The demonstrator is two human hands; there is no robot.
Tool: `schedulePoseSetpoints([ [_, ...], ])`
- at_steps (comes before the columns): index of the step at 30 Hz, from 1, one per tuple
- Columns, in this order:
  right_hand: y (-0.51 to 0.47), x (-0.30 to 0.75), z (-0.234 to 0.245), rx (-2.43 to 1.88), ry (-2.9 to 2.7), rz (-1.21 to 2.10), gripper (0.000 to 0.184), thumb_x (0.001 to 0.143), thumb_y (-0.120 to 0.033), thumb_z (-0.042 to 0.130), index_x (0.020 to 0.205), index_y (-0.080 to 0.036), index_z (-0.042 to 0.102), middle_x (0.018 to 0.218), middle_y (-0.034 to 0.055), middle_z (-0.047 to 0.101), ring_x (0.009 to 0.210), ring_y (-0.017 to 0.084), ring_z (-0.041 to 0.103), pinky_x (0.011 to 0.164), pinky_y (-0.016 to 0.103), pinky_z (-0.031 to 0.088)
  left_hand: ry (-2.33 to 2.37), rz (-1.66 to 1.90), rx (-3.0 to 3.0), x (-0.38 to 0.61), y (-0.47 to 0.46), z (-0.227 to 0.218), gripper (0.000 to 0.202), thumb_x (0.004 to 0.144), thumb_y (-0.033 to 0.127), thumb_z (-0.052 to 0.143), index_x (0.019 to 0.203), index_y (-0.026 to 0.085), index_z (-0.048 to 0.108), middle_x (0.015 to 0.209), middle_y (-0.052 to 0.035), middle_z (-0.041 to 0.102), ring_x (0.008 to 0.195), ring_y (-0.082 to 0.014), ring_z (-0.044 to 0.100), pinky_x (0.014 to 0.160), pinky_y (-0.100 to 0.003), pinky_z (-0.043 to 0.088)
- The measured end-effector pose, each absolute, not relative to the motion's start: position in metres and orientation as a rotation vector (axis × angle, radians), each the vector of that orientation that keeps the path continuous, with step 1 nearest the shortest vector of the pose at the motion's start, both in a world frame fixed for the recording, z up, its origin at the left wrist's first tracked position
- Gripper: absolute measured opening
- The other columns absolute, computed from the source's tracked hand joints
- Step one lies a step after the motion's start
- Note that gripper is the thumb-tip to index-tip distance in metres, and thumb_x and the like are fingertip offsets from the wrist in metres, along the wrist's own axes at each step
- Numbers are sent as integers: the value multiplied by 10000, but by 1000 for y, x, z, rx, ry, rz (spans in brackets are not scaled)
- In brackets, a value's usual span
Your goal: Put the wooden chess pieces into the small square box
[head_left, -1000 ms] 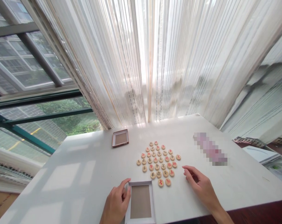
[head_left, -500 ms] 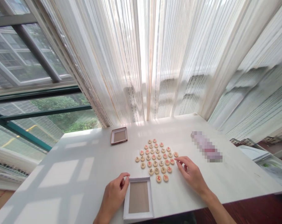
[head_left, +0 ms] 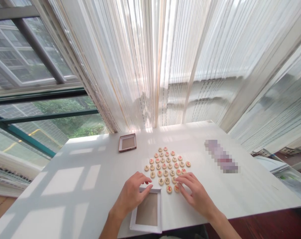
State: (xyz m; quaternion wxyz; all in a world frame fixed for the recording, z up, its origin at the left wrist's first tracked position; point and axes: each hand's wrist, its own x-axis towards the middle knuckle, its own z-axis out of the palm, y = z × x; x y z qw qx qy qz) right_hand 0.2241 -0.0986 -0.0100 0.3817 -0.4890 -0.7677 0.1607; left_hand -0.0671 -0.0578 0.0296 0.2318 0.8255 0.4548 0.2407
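Observation:
Round wooden Chinese chess pieces (head_left: 164, 165), marked in red or black, lie flat in a diamond-like cluster on the white table. My left hand (head_left: 133, 192) hovers by the far left corner of an open shallow box (head_left: 159, 212), thumb and fingers apart with nothing between them. My right hand (head_left: 199, 196) is over the near right edge of the cluster, its fingers spread and partly covering pieces there. Whether its fingertips touch them I cannot tell. Beside that hand lies a red-marked piece (head_left: 169, 189) at the cluster's near end.
Another shallow box part (head_left: 127, 143) with a brown rim lies near the table's far edge. On the right is a blurred-out purplish item (head_left: 221, 156). Striped sheer curtains (head_left: 145, 66) hang behind the table (head_left: 73, 186), and an open window is at the left.
My left hand has moved right and forward, over the near box's corner, and its fingers have opened. My right hand has moved left and nearer, from the cluster's right side to its near right edge.

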Motion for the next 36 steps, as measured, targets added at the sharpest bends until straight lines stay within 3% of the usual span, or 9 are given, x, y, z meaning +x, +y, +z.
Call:
schedulePoseSetpoints([
  [8,-77,193,9,-1290,-2198,380,148,956,-163,575,879,-230,682,858,46,697,897,226,595,831,376,503,1267,668,2025,-86,-63,2,136,916,314,610,867,231,706,899,-49,682,856,-204,613,800,-320,488],
  [14,-84,200,6,-1278,-2093,487,165,987,-243,537,957,-239,699,902,55,710,925,235,596,872,395,484,1257,806,1783,-88,-62,-15,218,889,427,660,877,219,727,901,-57,698,827,-206,600,745,-296,457],
  [17,-82,212,4,-1308,-1859,720,239,1001,-366,517,965,-238,715,925,52,726,913,227,628,908,392,477,1127,1033,1348,-97,-50,-9,361,899,534,617,978,204,737,918,-72,721,901,-220,628,807,-295,479],
  [20,-69,227,8,-1413,-1461,943,416,1026,-487,404,1030,-216,720,955,72,749,888,223,667,797,338,509,843,1109,783,-106,-32,16,575,951,655,411,1275,237,636,1227,-114,689,1016,-244,667,811,-334,530],
  [23,-54,237,16,-1416,-1420,1007,417,997,-534,451,1089,-215,703,1008,72,752,886,214,665,754,309,505,692,1011,619,-112,-16,41,626,972,637,371,1369,195,569,1416,-153,577,1172,-291,633,883,-381,538],
  [29,-56,228,20,-1421,-1776,800,246,975,-421,552,1036,-248,717,962,37,740,845,194,659,735,313,492,768,1042,842,-111,-20,28,597,963,639,393,1136,151,691,1088,-162,738,999,-286,695,829,-391,541],
  [33,-65,215,15,-1324,-2040,651,153,972,-284,562,954,-243,708,887,26,718,872,201,635,799,336,493,1179,1011,1421,-106,-37,3,370,886,525,631,991,182,719,1002,-99,739,948,-240,670,902,-372,506],
  [36,-66,207,15,-1343,-2157,587,147,959,-218,570,907,-236,706,842,26,704,849,203,623,787,336,491,1303,836,1743,-103,-53,-4,269,888,458,636,934,210,730,985,-71,732,901,-216,651,874,-351,502],
])
